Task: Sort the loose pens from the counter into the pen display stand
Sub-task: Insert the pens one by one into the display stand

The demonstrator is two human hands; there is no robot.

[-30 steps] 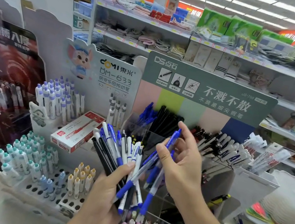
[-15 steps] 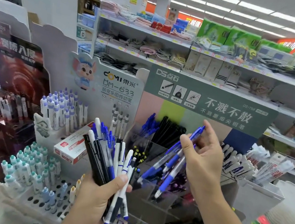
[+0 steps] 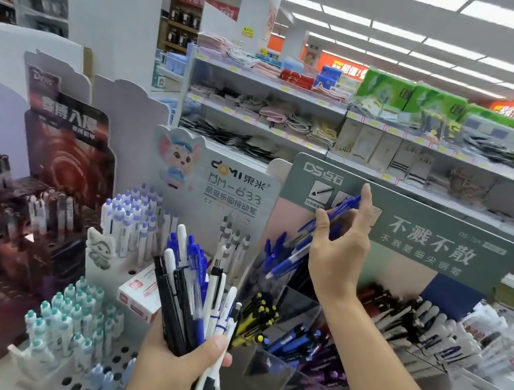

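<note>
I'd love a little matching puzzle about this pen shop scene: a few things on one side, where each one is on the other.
Things:
1. blue pens
2. mixed bundle of pens
3. red and white box
4. teal-capped pens

Places:
A. standing in the white holed rack, lower left
B. held in the right hand, raised before the green sign
C. lying on the stand behind the left hand
D. gripped in the left hand

Pairs: 1-B, 2-D, 3-C, 4-A

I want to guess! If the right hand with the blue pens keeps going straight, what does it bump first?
Probably the green sign behind the right hand; its blue pens already overlap it, though depth is unclear.
</note>
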